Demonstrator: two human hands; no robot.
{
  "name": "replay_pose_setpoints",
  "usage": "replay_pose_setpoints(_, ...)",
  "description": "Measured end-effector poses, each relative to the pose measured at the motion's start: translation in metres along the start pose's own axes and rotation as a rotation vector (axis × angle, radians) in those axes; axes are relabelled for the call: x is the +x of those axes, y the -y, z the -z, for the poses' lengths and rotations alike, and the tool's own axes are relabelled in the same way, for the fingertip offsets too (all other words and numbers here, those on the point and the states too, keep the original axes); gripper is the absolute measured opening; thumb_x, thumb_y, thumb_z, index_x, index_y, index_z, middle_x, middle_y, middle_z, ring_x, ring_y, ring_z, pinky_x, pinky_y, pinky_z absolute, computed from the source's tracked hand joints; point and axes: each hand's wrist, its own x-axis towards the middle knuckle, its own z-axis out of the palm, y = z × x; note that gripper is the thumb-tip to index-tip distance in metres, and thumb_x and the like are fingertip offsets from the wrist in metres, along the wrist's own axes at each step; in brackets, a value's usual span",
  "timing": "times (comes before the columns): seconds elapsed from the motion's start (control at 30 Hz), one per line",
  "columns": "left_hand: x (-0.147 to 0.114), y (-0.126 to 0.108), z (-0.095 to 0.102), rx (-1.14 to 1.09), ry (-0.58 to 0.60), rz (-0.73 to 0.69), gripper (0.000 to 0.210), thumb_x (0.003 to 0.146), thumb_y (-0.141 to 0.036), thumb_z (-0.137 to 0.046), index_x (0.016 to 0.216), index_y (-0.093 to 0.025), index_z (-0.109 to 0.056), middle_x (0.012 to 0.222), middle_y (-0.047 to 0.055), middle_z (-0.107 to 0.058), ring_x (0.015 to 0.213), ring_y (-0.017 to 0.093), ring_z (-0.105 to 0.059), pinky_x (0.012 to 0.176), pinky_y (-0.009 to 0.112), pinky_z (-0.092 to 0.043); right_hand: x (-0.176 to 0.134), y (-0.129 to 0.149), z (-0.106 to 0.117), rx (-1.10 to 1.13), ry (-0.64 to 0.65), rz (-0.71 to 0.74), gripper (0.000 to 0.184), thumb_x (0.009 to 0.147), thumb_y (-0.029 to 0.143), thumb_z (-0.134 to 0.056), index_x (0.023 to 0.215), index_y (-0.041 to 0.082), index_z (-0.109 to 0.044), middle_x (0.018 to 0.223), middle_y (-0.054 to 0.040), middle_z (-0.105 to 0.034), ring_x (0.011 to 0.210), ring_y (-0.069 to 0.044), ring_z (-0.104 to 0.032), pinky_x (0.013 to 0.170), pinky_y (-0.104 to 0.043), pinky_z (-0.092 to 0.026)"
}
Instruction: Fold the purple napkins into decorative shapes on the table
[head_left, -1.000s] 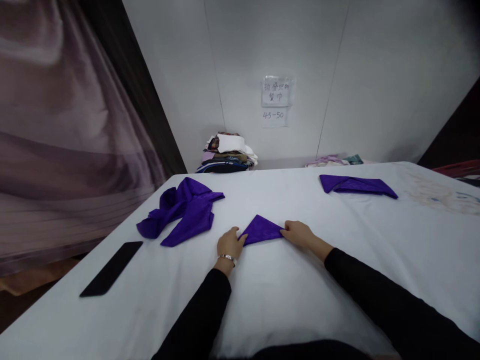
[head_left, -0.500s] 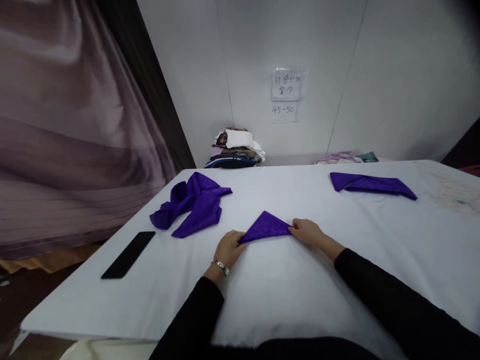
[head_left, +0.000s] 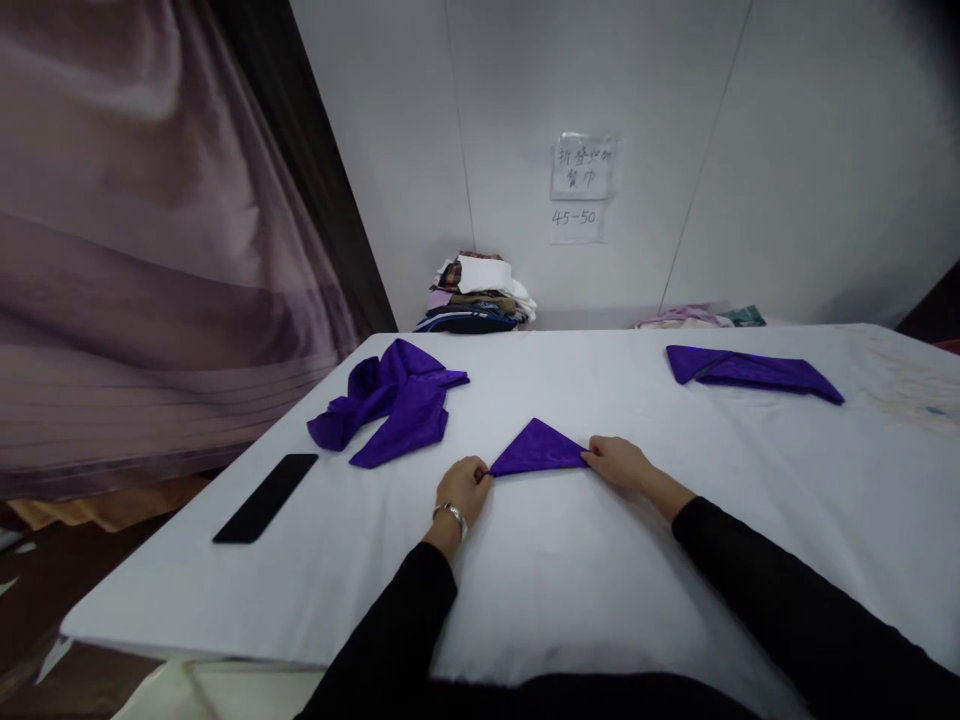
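A purple cloth napkin (head_left: 537,449), folded into a triangle, lies on the white-covered table (head_left: 570,570) with its point away from me. My left hand (head_left: 465,488), with a metal bracelet at the wrist, pinches its left corner. At the right corner, my right hand (head_left: 616,463) grips the cloth between thumb and fingers. Farther left rests a crumpled purple cloth (head_left: 409,405). Toward the back right is another purple cloth (head_left: 757,373), folded into a long band.
A flat black rectangular object (head_left: 267,498) lies near the table's left edge. Behind the table sit a stack of folded fabrics (head_left: 480,295) and some pink and green cloths (head_left: 694,316). A pinkish curtain (head_left: 142,250) hangs at left; handwritten signs (head_left: 583,168) are on the wall.
My left hand's fingers have drawn in to a pinch at the napkin's left corner. My right hand stays at the right corner. The whole view has shifted slightly.
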Motion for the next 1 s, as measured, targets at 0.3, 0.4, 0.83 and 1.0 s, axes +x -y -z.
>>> replay_pose_setpoints(0.3, -0.005, 0.005, 0.004, 0.008, -0.016, -0.036, 0.009, 0.071, -0.016, -0.05, 0.075, -0.021, -0.057, 0.075, -0.002, -0.057, 0.074, 0.013, -0.051, 0.067, 0.024, -0.039, 0.0, 0.0, 0.0, -0.011, 0.004, -0.014, 0.027, 0.083, 0.041, -0.042, 0.079, 0.019, -0.057, 0.08, -0.0045, -0.064, 0.073, -0.017, -0.056, 0.053, -0.024, -0.027)
replay_pose_setpoints(0.4, -0.007, 0.002, 0.006, 0.004, -0.01, -0.072, 0.016, 0.07, -0.017, -0.053, 0.085, -0.021, -0.057, 0.085, -0.001, -0.057, 0.077, 0.013, -0.051, 0.071, 0.024, -0.04, 0.0, 0.001, 0.0, -0.022, -0.001, -0.002, 0.027, 0.084, 0.04, -0.041, 0.079, 0.019, -0.057, 0.08, -0.0041, -0.064, 0.073, -0.018, -0.056, 0.053, -0.024, -0.027)
replay_pose_setpoints(0.83, 0.003, -0.003, 0.002, 0.021, -0.003, -0.114, 0.009, 0.072, -0.014, -0.049, 0.076, -0.02, -0.053, 0.076, -0.002, -0.055, 0.075, 0.012, -0.051, 0.068, 0.024, -0.04, -0.002, 0.002, 0.003, -0.019, 0.026, -0.009, 0.028, 0.084, 0.04, -0.041, 0.083, 0.018, -0.059, 0.083, -0.0052, -0.064, 0.073, -0.017, -0.055, 0.054, -0.024, -0.027)
replay_pose_setpoints(1.0, -0.001, 0.005, 0.008, 0.043, 0.002, -0.124, 0.012, 0.07, -0.011, -0.048, 0.074, -0.02, -0.054, 0.073, -0.002, -0.056, 0.072, 0.013, -0.052, 0.066, 0.024, -0.041, -0.002, 0.002, 0.003, -0.012, 0.022, -0.009, 0.027, 0.084, 0.04, -0.041, 0.084, 0.019, -0.059, 0.083, -0.0047, -0.064, 0.074, -0.017, -0.056, 0.054, -0.024, -0.028)
